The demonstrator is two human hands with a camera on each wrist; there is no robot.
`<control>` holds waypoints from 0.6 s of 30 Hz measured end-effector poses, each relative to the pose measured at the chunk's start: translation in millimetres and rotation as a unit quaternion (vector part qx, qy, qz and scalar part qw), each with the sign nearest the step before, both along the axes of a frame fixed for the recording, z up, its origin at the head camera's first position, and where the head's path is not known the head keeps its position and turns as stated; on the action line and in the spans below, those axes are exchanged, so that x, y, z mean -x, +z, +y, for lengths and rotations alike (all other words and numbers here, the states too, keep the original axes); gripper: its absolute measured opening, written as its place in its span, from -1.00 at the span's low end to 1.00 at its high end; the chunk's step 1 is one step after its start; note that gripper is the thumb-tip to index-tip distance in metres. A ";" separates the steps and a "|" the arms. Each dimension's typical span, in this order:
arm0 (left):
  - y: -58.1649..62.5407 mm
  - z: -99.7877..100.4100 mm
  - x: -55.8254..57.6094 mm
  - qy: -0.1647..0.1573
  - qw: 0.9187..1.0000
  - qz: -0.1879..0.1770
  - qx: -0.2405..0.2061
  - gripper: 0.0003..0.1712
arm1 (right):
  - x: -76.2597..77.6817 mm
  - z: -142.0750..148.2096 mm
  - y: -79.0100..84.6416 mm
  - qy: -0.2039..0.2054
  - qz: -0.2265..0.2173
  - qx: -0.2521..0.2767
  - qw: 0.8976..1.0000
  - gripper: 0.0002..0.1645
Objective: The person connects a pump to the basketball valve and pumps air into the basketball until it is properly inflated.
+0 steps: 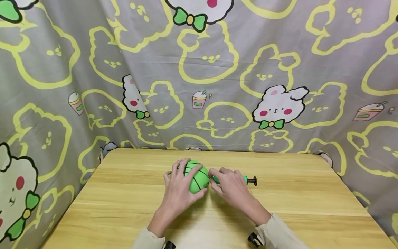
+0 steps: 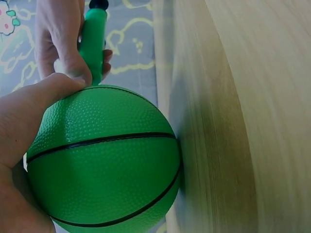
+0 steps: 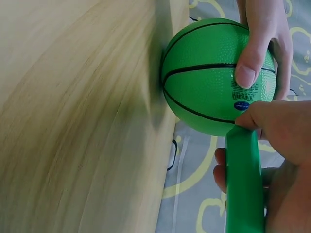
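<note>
A small green basketball (image 1: 199, 180) with black seams rests on the wooden table. My left hand (image 1: 179, 185) grips it from the left and above, fingers spread over its top and thumb on the near side. A barcode sticker (image 3: 243, 94) shows beside that thumb in the right wrist view. In my right hand (image 1: 231, 185) is a green hand pump (image 3: 243, 182), its black handle (image 1: 253, 181) sticking out to the right. The pump's front end meets the ball's right side, where my right thumb and fingers pinch it. Its tip is hidden by those fingers.
The light wooden table (image 1: 295, 193) spreads out around both hands. Behind its far edge hangs a grey curtain (image 1: 217, 90) printed with yellow outlines and white cartoon animals, which also runs along the left side.
</note>
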State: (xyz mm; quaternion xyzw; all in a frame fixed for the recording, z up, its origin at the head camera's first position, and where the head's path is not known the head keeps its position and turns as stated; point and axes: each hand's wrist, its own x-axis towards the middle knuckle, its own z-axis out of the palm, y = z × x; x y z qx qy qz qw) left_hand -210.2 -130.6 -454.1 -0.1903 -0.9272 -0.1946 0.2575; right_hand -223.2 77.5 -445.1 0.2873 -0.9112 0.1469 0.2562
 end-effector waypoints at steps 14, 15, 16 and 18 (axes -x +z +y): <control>-1.9 1.2 -0.5 0.002 1.000 0.015 -0.001 -0.16 | 4.8 2.8 -7.1 -0.018 -0.012 -0.015 1.000 -0.83; -2.0 1.4 -0.6 0.003 1.000 0.011 0.000 -0.16 | 4.6 3.3 -7.3 -0.019 -0.014 -0.015 1.000 -0.83; -2.1 1.5 -0.7 0.005 1.000 0.008 0.000 -0.16 | 4.5 3.7 -7.5 -0.021 -0.016 -0.017 1.000 -0.83; -2.0 1.8 -1.0 0.007 1.000 0.002 0.002 -0.15 | 4.3 4.3 -8.0 -0.022 -0.017 -0.019 0.999 -0.83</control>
